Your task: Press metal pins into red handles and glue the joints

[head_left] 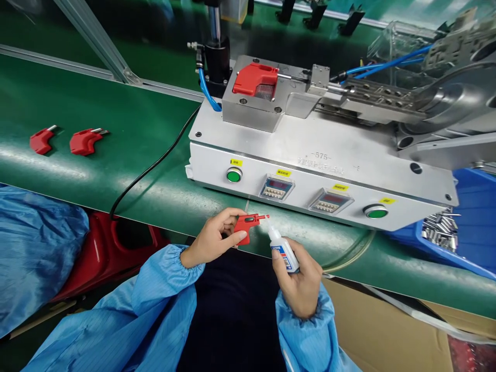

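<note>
My left hand (212, 236) is closed on a red pistol-shaped plastic part (244, 225), its narrow end pointing right. A thin metal pin stands up behind that part. In my right hand (303, 281) is a small white glue bottle (284, 250) with a blue and red label. The bottle tilts up to the left, and its nozzle is at or very near the narrow end of the red part; I cannot tell whether they touch. Another red part (256, 78) sits in the metal fixture (251, 111) of the machine, in line with a metal rod.
The machine (310, 181) with green buttons stands on the green table (147, 119). Two red parts with metal ends, one left (41, 141) and one beside it (86, 142), lie at the left. A blue bin (475, 217) holds metal pieces at the right. A black cable (155, 168) crosses the table.
</note>
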Available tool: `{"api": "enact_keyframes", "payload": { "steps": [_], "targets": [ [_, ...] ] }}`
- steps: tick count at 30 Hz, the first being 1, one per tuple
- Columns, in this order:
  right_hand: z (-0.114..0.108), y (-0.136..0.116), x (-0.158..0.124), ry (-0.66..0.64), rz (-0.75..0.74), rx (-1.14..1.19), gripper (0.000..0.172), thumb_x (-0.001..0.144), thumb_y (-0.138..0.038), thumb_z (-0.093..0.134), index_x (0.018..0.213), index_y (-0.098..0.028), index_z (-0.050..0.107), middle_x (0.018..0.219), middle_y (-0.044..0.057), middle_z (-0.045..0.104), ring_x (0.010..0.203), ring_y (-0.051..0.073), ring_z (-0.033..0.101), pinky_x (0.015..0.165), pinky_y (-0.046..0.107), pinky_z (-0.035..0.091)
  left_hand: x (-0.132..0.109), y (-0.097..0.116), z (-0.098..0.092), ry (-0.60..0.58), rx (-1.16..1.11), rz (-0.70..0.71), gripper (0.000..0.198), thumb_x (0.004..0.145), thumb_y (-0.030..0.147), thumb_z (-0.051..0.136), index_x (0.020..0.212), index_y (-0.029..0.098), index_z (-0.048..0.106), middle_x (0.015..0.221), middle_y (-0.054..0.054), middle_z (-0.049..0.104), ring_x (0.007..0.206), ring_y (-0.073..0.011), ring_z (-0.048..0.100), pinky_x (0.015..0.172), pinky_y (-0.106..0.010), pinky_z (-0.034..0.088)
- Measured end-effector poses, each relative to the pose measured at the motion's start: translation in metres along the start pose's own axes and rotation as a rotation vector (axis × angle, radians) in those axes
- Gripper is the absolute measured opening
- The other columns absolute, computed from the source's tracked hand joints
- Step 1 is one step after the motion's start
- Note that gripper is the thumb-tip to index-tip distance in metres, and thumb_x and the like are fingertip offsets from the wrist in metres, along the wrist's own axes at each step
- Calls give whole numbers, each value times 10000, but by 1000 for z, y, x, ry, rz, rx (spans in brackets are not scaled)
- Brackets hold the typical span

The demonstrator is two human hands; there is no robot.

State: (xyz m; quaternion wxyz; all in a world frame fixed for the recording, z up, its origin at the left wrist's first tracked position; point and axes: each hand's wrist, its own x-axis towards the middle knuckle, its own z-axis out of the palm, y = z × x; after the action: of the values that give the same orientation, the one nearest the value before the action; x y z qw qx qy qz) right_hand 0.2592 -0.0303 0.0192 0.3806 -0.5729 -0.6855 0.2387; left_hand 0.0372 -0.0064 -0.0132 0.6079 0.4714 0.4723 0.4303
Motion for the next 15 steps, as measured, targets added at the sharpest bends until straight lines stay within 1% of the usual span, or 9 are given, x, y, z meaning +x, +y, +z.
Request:
{"api": "enact_keyframes", "payload": {
  "steps": [5,8,11,15],
  "targets": [
    [-3,-1,-2,3,-34,-27,145,1033,-321,665,1085,-205,733,813,33,721,615,167,626,637,298,572,0,1,0,0,16,4,403,955,410,797,1263,176,685,1011,-83,833,725,-165,761,651,-243,623],
    [-1,-1,-1,22,-56,-38,117,1029,-289,670,1093,-209,726,807,30,710,634,174,634,651,306,569,0,1,-1,-3,23,15,393,961,399,792,1266,176,686,1014,-81,835,727,-166,763,650,-240,623],
    [0,-1,0,12,-81,-34,109,1024,-268,679,1102,-209,727,811,29,707,635,174,630,654,309,563,0,1,-2,-13,35,25,391,969,385,787,1282,176,681,1007,-80,836,720,-161,760,654,-237,621],
    [-1,-3,1,19,-36,-36,127,1029,-301,682,1089,-206,740,797,30,699,630,176,625,649,316,565,-1,0,-3,-4,49,23,401,965,396,791,1283,180,678,1006,-78,837,728,-163,762,668,-242,629]
  ]
}}
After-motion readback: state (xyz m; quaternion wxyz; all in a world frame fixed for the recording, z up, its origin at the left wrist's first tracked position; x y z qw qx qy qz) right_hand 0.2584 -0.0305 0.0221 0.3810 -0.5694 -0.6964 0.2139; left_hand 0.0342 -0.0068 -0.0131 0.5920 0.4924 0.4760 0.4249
